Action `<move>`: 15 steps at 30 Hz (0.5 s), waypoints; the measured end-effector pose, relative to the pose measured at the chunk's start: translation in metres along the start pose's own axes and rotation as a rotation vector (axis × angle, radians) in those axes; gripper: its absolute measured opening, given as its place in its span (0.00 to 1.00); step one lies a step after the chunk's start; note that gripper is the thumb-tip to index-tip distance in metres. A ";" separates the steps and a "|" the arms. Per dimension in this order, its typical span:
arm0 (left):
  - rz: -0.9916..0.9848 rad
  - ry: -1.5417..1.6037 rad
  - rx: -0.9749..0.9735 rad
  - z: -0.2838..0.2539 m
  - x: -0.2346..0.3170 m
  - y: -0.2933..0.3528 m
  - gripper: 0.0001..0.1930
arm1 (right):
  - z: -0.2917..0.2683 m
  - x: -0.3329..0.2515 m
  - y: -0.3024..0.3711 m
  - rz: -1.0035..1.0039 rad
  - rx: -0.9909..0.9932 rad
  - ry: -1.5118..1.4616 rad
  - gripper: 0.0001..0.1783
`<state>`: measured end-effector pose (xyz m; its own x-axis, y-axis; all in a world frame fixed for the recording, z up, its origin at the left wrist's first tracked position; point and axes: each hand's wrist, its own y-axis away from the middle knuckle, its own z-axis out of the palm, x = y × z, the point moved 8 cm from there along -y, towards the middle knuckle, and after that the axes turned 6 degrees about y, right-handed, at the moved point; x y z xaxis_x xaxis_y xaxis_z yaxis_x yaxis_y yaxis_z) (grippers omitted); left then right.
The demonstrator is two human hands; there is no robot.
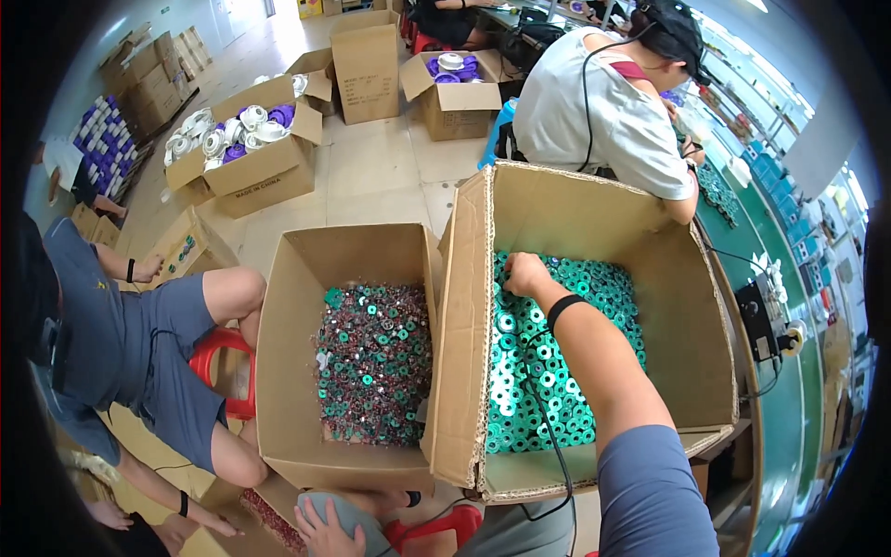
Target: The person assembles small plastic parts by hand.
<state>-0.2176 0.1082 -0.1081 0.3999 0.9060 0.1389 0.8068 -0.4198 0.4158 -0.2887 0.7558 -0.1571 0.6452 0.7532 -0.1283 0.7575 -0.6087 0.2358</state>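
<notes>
My right hand [527, 275] reaches into the large cardboard box [594, 197] on the right. Its fingers are curled down at the left side of a thick layer of green ring-shaped parts [548, 390]; whatever they hold is hidden. The forearm wears a black wristband [564, 312], and a thin black cable [548, 422] hangs beside it over the parts. My left hand [327, 533] lies on my left knee, fingers spread and holding nothing. Just beyond it stands a smaller cardboard box [348, 252] holding small reddish-brown pieces [371, 408] mixed with green rings.
At left, a person in dark clothes [176, 343] sits by a red stool [225, 371]. Another person in white [594, 102] works at the green bench [789, 399] on the right. Behind stand cartons, one open carton [264, 181] holding white and purple round parts [243, 130].
</notes>
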 end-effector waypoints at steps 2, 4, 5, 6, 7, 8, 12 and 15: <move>-0.001 0.007 -0.020 -0.004 0.001 0.002 0.40 | 0.003 -0.011 -0.001 -0.025 -0.008 0.044 0.25; -0.001 0.004 -0.018 -0.009 0.005 0.001 0.39 | 0.006 -0.010 -0.003 -0.041 -0.025 0.058 0.27; -0.006 0.002 -0.019 -0.007 0.003 0.005 0.39 | 0.004 -0.010 -0.002 -0.038 -0.020 0.112 0.31; -0.012 0.044 0.039 0.004 -0.010 0.005 0.41 | -0.001 -0.010 -0.004 -0.051 0.017 0.153 0.33; -0.030 0.082 0.082 0.028 -0.027 0.005 0.44 | -0.014 -0.014 0.006 -0.056 0.009 0.273 0.34; -0.019 0.104 0.096 0.034 -0.026 0.007 0.42 | -0.037 0.000 0.018 -0.040 0.082 0.200 0.23; -0.052 0.118 0.097 0.026 -0.031 0.006 0.40 | -0.158 -0.045 0.103 -0.193 0.369 -0.065 0.20; -0.043 0.142 0.102 0.032 -0.050 0.022 0.41 | -0.222 -0.124 0.199 -0.225 0.347 -0.358 0.29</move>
<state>-0.2062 0.0523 -0.1343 0.3042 0.9189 0.2511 0.8648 -0.3770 0.3317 -0.2398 0.5966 0.1194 0.4115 0.7790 -0.4730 0.8299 -0.5348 -0.1589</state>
